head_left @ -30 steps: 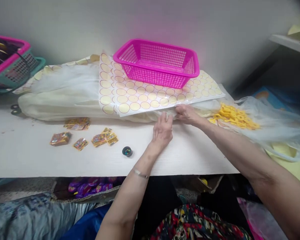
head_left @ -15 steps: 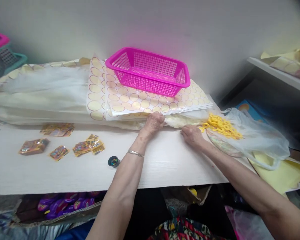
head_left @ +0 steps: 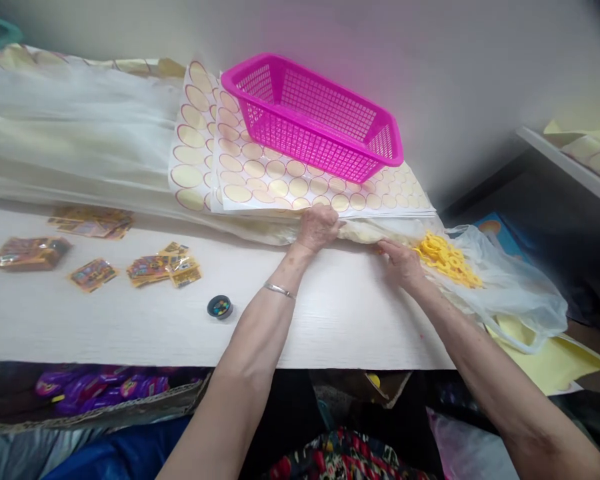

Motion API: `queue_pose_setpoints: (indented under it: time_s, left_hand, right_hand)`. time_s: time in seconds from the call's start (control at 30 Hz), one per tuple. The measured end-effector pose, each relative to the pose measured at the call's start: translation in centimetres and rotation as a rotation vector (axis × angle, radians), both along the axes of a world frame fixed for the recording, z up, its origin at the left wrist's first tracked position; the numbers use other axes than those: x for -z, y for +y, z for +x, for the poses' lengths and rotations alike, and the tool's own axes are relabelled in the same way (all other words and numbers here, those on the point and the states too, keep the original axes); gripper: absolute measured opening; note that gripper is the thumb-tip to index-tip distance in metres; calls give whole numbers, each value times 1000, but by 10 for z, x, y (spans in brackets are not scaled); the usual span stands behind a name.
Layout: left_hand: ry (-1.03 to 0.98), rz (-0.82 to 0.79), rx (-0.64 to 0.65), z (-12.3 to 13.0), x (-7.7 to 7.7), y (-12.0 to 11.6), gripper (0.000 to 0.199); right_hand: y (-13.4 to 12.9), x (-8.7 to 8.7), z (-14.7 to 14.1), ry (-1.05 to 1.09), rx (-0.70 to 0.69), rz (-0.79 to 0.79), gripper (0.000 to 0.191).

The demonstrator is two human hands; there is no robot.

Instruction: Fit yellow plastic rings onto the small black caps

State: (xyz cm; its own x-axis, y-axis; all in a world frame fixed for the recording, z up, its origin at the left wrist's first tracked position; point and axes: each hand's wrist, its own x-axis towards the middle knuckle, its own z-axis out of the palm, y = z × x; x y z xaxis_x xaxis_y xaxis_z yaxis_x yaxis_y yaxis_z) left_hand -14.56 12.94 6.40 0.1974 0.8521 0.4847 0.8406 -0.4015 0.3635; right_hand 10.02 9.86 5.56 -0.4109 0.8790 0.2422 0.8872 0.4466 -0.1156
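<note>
My left hand [head_left: 319,227] is closed on the front edge of the whitish plastic sheeting [head_left: 130,160], just below a stack of sheets printed with cream ovals [head_left: 260,170]. To its right, my right hand [head_left: 403,263] has its fingertips pressed together at the same edge; what they pinch there is small and partly hidden. Beside that hand lies a heap of yellow plastic rings [head_left: 450,260] on a clear plastic bag [head_left: 520,280]. A pink basket [head_left: 320,127] stands on the printed sheets.
On the left of the white table [head_left: 260,333] are several small printed card packs [head_left: 93,275]. A small black cup [head_left: 220,307] with coloured bits stands near the front edge. Below is a box of purple items [head_left: 100,390]. A shelf [head_left: 570,160] juts out at right.
The view has shifted and tilted. My right hand has moved up and right to the sheeting's edge, nearer the yellow rings. My left hand keeps its hold on the edge.
</note>
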Motion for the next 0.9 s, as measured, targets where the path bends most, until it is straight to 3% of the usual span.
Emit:
queue_pose_setpoints:
  time_s: [0.17,0.33,0.47,0.73,0.83,0.9]
  left_hand:
    - [-40,26,-1,2,-1,2,37]
    - [-50,19,-5,2,-5,4,34]
    - [-39,28,-4,1,-7,4,32]
    - [-30,40,0,1,-9,4,28]
    - [-9,32,2,1,-10,4,30]
    - [1,32,9,1,-10,4,31]
  right_hand:
    - [-7,2,-8,-76,7,29,46]
    - [-24,26,-12,-68,253,128,28]
    - [-24,39,-1,-60,315,175,21]
    - [-13,31,-11,-225,458,67,39]
    - [-21,30,-20,-249,430,102,37]
    - [-25,29,-29,-242,291,164,31]
